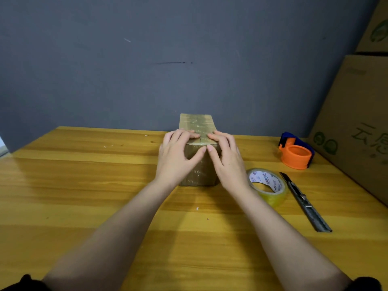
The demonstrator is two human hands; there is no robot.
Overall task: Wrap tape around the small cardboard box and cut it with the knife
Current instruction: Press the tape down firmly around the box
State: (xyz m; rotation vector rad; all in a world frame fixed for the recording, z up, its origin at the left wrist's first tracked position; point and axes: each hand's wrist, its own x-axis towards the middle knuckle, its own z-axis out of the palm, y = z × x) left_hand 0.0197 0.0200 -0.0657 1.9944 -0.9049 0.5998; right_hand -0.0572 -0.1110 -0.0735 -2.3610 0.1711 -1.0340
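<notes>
A small cardboard box (197,124), shiny with tape on its top, stands in the middle of the wooden table (84,185). My left hand (178,156) and my right hand (226,160) both rest on the near top edge of the box, fingers laid flat on the top flaps and thumbs touching each other on the front face. To the right of the box lies a roll of clear yellowish tape (268,186), partly behind my right wrist. A grey utility knife (304,201) lies just right of the roll, blade end pointing away from me.
An orange and blue tape dispenser (296,152) stands at the back right. Large cardboard cartons (357,122) are stacked along the table's right edge. A dark grey wall (168,59) rises right behind the table. Small white crumbs dot the tabletop.
</notes>
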